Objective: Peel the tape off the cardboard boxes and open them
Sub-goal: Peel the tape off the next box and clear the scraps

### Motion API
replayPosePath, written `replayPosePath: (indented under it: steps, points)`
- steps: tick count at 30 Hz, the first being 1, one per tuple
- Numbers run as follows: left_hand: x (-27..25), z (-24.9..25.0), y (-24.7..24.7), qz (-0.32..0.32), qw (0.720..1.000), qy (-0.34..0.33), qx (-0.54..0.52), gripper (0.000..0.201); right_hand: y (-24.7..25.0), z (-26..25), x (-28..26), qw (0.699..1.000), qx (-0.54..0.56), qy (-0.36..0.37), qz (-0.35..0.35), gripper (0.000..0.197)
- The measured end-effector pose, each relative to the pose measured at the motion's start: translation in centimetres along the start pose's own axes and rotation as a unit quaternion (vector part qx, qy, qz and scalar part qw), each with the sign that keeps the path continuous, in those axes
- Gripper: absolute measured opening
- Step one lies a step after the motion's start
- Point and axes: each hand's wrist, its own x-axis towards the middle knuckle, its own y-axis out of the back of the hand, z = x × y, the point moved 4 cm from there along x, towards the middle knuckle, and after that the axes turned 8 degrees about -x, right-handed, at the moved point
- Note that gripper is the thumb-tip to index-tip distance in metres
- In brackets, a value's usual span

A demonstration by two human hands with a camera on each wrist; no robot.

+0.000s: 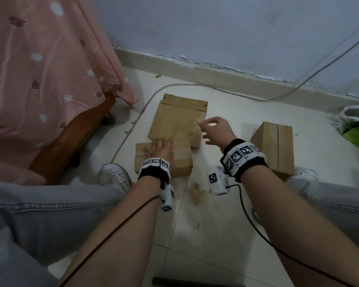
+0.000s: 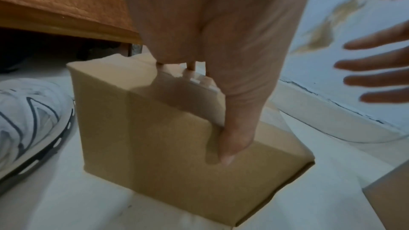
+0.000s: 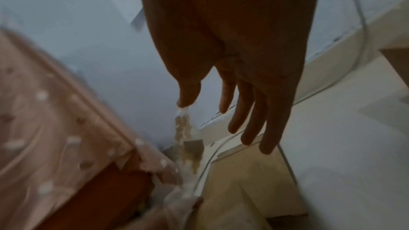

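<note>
- Soft, dim indoor light is falling evenly over the head view; shadows on the floor are staying faint.
- Wide-angle bending is curving the skirting and wall toward the edges.
- The left wrist view is showing the box fairly sharp, a shadow lying under the left hand; the fingers at the right edge are blurring.
- The right wrist view is smearing heavily, and the right hand is looking dark against the pale wall.
</note>
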Motion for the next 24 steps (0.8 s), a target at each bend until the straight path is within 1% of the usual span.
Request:
replayPosePath:
  steps: [2,4,6,9,11,12,13,15,17,18,21,24]
  points:
    - [-0.2,0.2,0.3,0.007,1.000,-0.001,-0.003,0.110,-1.2,0.5,0.1,0.993,-0.112,0.008,-0.030,0.054]
    - [-0.7,0.4,0.5,0.015,1.000,0.004,-0.012,0.110,-2.6,1.2,-0.2,0.983,-0.173,0.013,-0.062,0.054]
    - [-1.0,0.6,0.3,0.019,1.000,0.007,-0.018,0.110,-4.1,1.5,-0.7,0.975,-0.197,0.029,-0.102,0.047]
    - [-1.2,0.8,-0.4,0.009,1.000,0.007,-0.003,0.110,-5.4,0.9,-1.4,0.965,-0.196,0.086,-0.151,0.026]
    - [-1.4,0.5,-0.5,0.017,1.000,0.015,-0.001,0.110,-5.0,0.5,-1.2,0.974,-0.149,0.089,-0.146,0.029]
    - [-1.5,0.3,-0.3,0.021,1.000,0.019,-0.003,0.110,-4.4,0.4,-1.1,0.981,-0.120,0.076,-0.132,0.031]
    - [-1.6,0.1,-0.1,0.022,1.000,0.021,-0.005,0.110,-3.5,0.5,-0.7,0.989,-0.088,0.060,-0.103,0.032]
    - [-1.6,-0.3,0.2,0.015,1.000,0.026,-0.004,0.109,-0.9,0.7,-0.1,0.999,-0.041,0.030,-0.002,0.027]
    - [-1.8,-0.6,0.7,0.013,0.999,0.035,-0.006,0.108,2.0,0.9,0.5,0.996,0.018,0.005,0.090,0.022]
    - [-1.9,-0.7,0.9,0.017,0.999,0.036,-0.013,0.108,3.1,1.0,0.7,0.991,0.052,-0.005,0.119,0.020]
    - [-1.9,-0.5,1.6,0.016,0.997,0.045,-0.054,0.111,5.3,1.4,1.2,0.977,0.098,-0.025,0.185,0.025]
    - [-1.9,-0.1,2.5,0.010,0.995,0.052,-0.080,0.111,5.8,2.1,1.4,0.964,0.147,-0.053,0.217,0.027]
